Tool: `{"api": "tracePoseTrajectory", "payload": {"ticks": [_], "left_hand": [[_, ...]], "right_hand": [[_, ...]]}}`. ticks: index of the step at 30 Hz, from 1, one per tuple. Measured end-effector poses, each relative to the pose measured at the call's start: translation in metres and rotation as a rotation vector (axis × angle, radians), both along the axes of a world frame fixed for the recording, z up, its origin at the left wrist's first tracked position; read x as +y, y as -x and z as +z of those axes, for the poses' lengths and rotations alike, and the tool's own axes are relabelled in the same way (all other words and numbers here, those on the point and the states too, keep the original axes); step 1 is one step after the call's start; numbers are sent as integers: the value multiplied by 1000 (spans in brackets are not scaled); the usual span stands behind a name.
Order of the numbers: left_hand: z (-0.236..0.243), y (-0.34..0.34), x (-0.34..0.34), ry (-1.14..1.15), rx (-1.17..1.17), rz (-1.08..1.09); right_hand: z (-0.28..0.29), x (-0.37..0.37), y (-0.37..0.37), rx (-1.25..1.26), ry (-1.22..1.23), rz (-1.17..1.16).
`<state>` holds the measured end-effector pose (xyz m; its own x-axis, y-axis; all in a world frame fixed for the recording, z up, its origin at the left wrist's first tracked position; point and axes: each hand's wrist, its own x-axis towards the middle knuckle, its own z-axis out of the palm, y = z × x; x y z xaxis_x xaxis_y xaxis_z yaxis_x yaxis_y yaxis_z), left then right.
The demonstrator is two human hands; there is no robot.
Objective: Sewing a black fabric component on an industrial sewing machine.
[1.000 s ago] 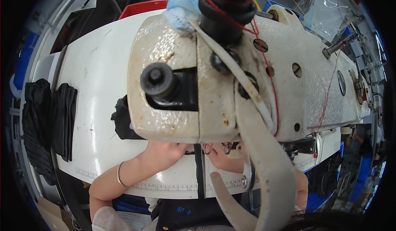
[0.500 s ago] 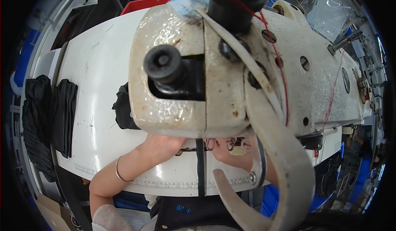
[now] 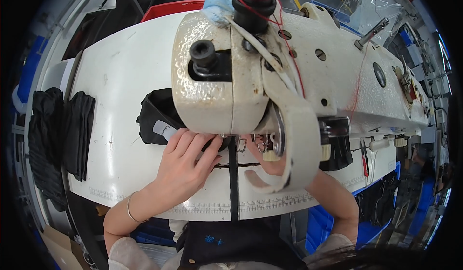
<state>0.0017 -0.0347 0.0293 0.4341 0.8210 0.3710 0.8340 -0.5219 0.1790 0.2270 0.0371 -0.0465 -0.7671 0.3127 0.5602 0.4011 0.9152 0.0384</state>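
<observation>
A white sewing machine (image 3: 202,103) stands over the white table. My left hand (image 3: 185,161) is beside its needle area, fingers bent and pressed together on the edge of a black fabric piece (image 3: 155,110) with a white label (image 3: 165,130). The fabric runs under the machine head. My right hand (image 3: 272,167) is behind the machine's curved lever; its fingers are hidden, so what it holds does not show. Between the hands, a narrow black zipper tape (image 3: 234,188) comes down over the table's front edge.
Folded black fabric pieces (image 3: 79,135) lie at the left, and more pleated black fabric (image 3: 337,154) right of the machine head. Red-handled snips (image 3: 365,159) lie at the right. A red bin (image 3: 171,8) is behind the table, and a blue bin (image 3: 320,226) below the right front edge.
My view has shifted, so the machine head sits higher and smaller. My left hand has come out from behind it and shows its bent fingers. More of the black fabric and its label shows.
</observation>
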Motion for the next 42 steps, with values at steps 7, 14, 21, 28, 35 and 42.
{"api": "tracePoseTrajectory", "payload": {"ticks": [7,14,21,28,35,42], "left_hand": [[2,17,-2,-118,42,-27],[11,2,-4,-86,-88,-94],[5,-11,-4,-230,55,-19],[2,12,12,213,-292,-122],[-22,-4,-10,-54,5,-305],[-40,-2,-11,-144,85,-318]], "right_hand": [[27,-1,6,-30,-62,82],[54,-4,18,-439,-473,352],[14,-10,19,62,330,148],[21,-25,10,10,131,309],[30,-44,6,-58,-21,185],[17,-48,8,-38,-20,208]]}}
